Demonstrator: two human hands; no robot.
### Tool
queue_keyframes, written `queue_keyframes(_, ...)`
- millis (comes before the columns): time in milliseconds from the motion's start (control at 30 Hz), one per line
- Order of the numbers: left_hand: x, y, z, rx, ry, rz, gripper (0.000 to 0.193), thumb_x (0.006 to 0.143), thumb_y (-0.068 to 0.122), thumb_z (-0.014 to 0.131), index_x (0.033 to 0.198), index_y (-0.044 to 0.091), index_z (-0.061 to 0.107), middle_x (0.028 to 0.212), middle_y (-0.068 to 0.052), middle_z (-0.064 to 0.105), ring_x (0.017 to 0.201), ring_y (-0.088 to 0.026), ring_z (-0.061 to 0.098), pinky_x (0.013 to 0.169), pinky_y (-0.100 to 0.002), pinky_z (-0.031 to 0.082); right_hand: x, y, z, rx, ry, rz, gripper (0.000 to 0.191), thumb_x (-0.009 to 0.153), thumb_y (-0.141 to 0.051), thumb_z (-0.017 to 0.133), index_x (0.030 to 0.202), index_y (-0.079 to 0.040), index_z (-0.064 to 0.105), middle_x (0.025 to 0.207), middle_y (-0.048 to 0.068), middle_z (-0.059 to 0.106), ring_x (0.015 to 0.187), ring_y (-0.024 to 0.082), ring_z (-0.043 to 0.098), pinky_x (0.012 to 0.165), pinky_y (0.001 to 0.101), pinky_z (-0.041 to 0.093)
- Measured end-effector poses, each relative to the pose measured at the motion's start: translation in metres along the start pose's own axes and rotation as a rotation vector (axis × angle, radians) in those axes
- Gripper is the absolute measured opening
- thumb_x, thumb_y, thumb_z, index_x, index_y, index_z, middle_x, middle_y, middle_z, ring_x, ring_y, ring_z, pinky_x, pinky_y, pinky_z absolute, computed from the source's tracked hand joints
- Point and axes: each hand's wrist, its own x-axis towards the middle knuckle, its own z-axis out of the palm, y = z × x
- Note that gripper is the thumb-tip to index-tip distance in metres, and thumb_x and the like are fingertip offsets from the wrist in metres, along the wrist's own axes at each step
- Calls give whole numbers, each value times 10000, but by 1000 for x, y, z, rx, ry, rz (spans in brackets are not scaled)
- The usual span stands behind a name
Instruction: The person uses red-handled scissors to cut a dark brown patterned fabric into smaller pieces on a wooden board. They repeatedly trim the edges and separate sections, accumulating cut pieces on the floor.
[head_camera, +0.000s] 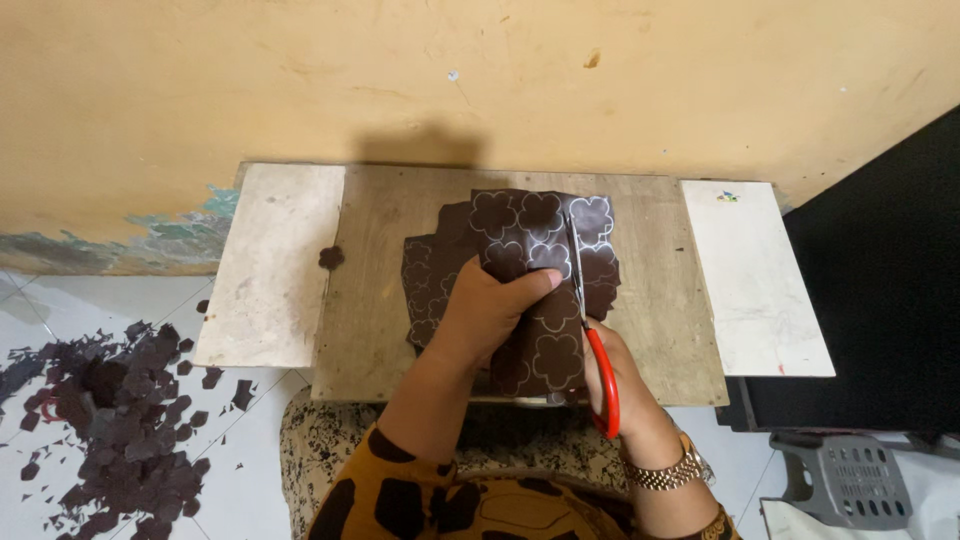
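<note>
Centre of frame, on a low wooden board (660, 330) set against a yellow wall: left hand (490, 315) closed over a stack of dark brown fabric (520, 235) printed with white flower outlines, pinning it down, thumb pointing right. Right hand (625, 385), lower centre-right, fingers through the red handles of scissors (590, 330); blades nearly closed, running up over the fabric's right half. Gold watch (665, 472) on right wrist. Pile of brown fabric scraps (120, 400) on the white floor, lower left.
</note>
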Motion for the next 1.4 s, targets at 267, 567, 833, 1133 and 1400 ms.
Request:
queue_keyframes(267, 0, -7, 4, 117, 95, 39, 266, 860, 197, 782, 1029, -5, 741, 923, -52, 749, 794, -112, 686, 706, -281, 570, 1, -6, 2, -139, -15, -20, 603, 1037, -484, 386, 1337, 4, 574, 1191, 62, 708, 1079, 131, 649, 939, 293, 532)
queue_keyframes(567, 1, -8, 3, 96, 126, 38, 233, 860, 159, 774, 1020, -8, 742, 920, -52, 755, 789, -116, 692, 706, -284, 574, -1, 0, 1, -170, 40, 4, 562, 1039, -512, 396, 1091, -13, 649, 811, 10, 658, 680, 106, 575, 592, 258, 482)
queue_keyframes(833, 2, -4, -2, 105, 103, 11, 246, 842, 168, 776, 1018, -2, 742, 915, -57, 758, 789, -128, 703, 711, -290, 583, -2, 5, -3, -290, 69, 4, 580, 998, -614, 418, 814, -82, 556, 578, -26, 518, 484, 85, 502, 454, 249, 427)
queue_keyframes(1133, 2, 0, -18, 181, 10, 20, 336, 947, 319, 702, 1069, 9, 739, 934, -54, 747, 822, -138, 688, 756, -305, 560, 1, 8, -15, -232, -1, -83, 571, 1005, -651, 414, 890, -119, 589, 698, -21, 589, 606, 73, 553, 564, 232, 482)
queue_keyframes(1400, -1, 26, -32, -368, -221, -127, 300, 871, 224, 694, 1106, 37, 700, 1008, -47, 764, 943, -172, 722, 892, -348, 582, -5, 6, -19, -152, -97, -20, 509, 981, -586, 495, 802, -110, 512, 605, -6, 512, 519, 93, 489, 484, 244, 418)
